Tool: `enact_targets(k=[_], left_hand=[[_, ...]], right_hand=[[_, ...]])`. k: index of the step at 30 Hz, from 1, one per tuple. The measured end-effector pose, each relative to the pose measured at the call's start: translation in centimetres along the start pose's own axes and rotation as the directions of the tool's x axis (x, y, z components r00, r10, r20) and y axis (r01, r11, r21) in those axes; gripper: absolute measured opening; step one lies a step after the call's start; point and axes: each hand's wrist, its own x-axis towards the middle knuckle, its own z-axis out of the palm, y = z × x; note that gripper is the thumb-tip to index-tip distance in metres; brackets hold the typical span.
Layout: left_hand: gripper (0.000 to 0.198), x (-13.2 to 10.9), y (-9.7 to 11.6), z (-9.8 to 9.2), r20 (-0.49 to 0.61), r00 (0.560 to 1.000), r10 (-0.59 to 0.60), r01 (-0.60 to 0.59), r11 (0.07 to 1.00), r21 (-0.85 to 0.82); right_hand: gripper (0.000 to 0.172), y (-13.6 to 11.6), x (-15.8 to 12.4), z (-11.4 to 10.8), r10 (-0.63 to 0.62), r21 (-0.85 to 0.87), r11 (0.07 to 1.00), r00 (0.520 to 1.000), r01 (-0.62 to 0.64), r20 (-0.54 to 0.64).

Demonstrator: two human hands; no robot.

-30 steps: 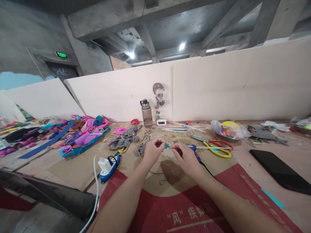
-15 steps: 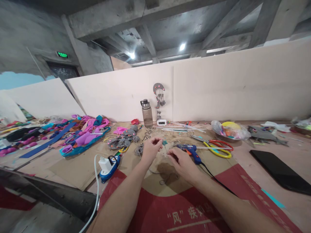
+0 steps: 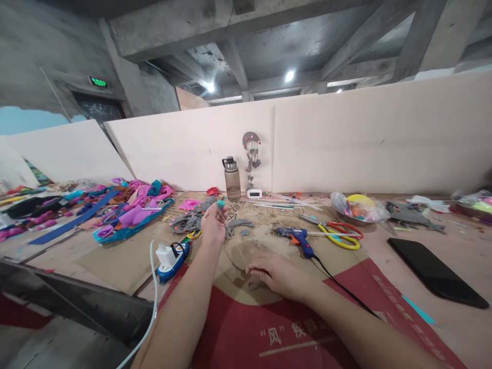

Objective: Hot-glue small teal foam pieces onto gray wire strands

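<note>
My left hand (image 3: 214, 224) is closed in a pinch, raised over the cardboard, with a small teal piece (image 3: 220, 204) at its fingertips. A thin grey cord (image 3: 241, 254) runs down from there toward my right hand (image 3: 271, 270). That hand is lower and nearer to me, its fingertips pressed together on the cord. Just beyond my left hand lie a curved grey felt piece (image 3: 241, 223) and a small grey felt scrap (image 3: 244, 232). A pile of grey felt pieces with pink dots (image 3: 188, 221) sits to its left, partly hidden.
A blue glue gun (image 3: 303, 242) and scissors with yellow and red handles (image 3: 340, 234) lie to the right, near a black phone (image 3: 436, 271). On the left are a power strip (image 3: 172, 262) and coloured felt (image 3: 134, 218). A bottle (image 3: 232, 182) stands behind.
My hands have moved apart. The left went left and up with the teal piece, while the right came down toward me and left. The grey felt pieces behind them now show.
</note>
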Motion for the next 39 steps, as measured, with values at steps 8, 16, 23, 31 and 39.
enact_targets(k=[8, 16, 23, 31, 39], left_hand=[[0.005, 1.9, 2.1, -1.4, -0.136, 0.988, 0.071, -0.091, 0.984, -0.150], [0.006, 0.9, 0.9, -0.4, -0.061, 0.997, 0.049, -0.055, 0.994, -0.095], [0.017, -1.0, -0.3, 0.5, 0.118, 0.992, 0.049, -0.051, 0.999, 0.007], [0.033, -1.7, -0.7, 0.9, 0.222, 0.974, 0.050, -0.070, 0.994, 0.084], [0.033, -1.7, -1.1, 0.9, 0.268, 0.963, -0.008, -0.030, 0.990, 0.138]], right_hand=[[0.029, -3.2, -0.9, -1.3, 0.148, 0.510, 0.784, 0.904, -0.355, 0.401], [0.035, 0.2, -0.2, -3.4, 0.267, 0.088, 0.963, 0.950, -0.256, -0.160], [0.031, 7.1, -1.2, -5.8, 0.510, -0.325, 0.638, 0.699, -0.698, -0.502], [0.012, 9.9, -2.2, -4.6, 0.732, -0.104, 0.582, 0.575, -0.807, -0.366], [0.012, 9.2, -0.9, -4.9, 0.777, 0.190, 0.585, 0.477, -0.788, -0.411]])
